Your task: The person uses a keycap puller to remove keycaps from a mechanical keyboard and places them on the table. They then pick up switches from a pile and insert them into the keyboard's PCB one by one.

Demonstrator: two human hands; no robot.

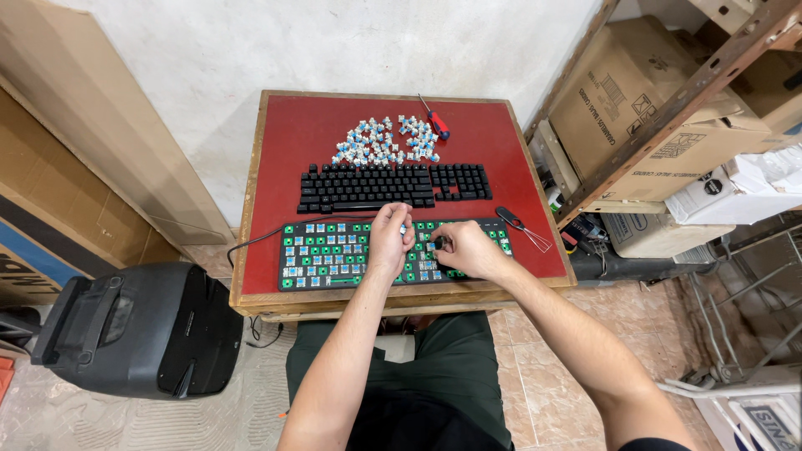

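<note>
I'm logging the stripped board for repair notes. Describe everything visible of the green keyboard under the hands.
The green keyboard lies flat along the near edge of the red table top, its keycaps off. A dark frame surrounds a green circuit plate; many sockets hold pale blue switches, others are bare green. A black cable leaves its left end. The left hand rests on its middle, and the right hand pinches a small dark tool against it.

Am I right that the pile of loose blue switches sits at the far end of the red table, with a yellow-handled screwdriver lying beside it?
Nearly. The head view shows the pile of loose blue switches at the far end of the red table, but the screwdriver beside it has a red handle, not yellow.
</note>
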